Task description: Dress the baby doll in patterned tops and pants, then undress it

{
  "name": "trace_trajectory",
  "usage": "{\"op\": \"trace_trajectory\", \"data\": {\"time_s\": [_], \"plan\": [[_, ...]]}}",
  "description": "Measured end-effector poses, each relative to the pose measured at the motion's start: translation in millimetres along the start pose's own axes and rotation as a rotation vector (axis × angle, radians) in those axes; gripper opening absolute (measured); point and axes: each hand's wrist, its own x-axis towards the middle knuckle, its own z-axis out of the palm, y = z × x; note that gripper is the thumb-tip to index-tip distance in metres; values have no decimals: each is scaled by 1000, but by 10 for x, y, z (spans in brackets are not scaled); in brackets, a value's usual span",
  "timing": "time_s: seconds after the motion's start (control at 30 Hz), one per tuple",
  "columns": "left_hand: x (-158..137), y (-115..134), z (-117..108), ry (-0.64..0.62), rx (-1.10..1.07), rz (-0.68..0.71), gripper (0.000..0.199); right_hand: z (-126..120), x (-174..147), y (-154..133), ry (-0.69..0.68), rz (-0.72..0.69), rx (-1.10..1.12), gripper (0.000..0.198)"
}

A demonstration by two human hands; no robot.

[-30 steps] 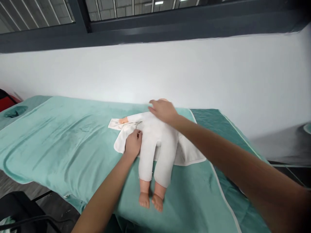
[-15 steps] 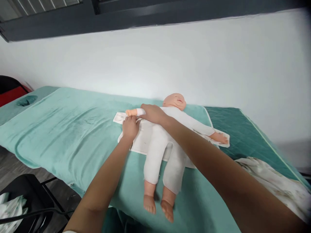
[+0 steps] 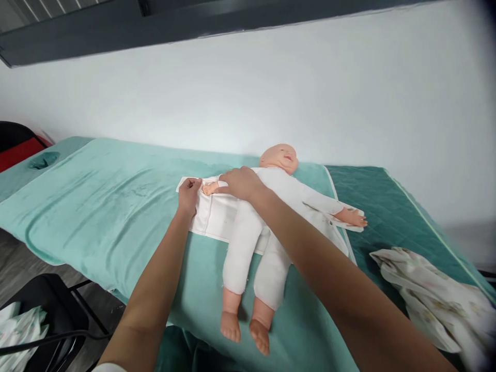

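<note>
A baby doll (image 3: 277,188) in white clothing lies on its back, head toward the wall and bare feet toward me. Under it a white baby garment (image 3: 217,217) is spread out, one side flat to the left and a sleeve beneath the doll's arm on the right. My left hand (image 3: 188,195) is closed, pinching the garment's left edge near the sleeve end. My right hand (image 3: 242,183) wraps round the doll's arm on the left side, its thumb near the wrist. The doll's small hand (image 3: 210,188) pokes out between my two hands.
A light green sheet (image 3: 96,196) covers the bed, with a darker green quilted cover (image 3: 360,186) at the right. Crumpled patterned cloth (image 3: 422,289) lies at the right. A black chair (image 3: 58,299) holding cloth stands at lower left, and a white wall (image 3: 232,98) runs behind.
My left hand has moved left and up, spreading the garment's left side flat. My right hand stays on the doll's arm. The doll's legs have shifted slightly left in view.
</note>
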Motion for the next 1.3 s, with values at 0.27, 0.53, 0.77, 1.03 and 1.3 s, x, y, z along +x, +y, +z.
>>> {"op": "trace_trajectory", "data": {"time_s": [0.27,0.53,0.77,1.03,1.3], "plan": [[-263,164,137,-148,333,217,22,173,133,-220,44,123,-65,33],[-224,139,93,-47,342,130,23,180,148,-242,81,187,-42,34],[-237,69,112,-88,643,150,16,75,-693,-79,546,262,329,28],[-309,175,169,-121,584,200,11,300,-1542,390,622,955,635,48],[-427,451,421,-166,367,145,16,314,-1567,493,508,1021,767,59]]}}
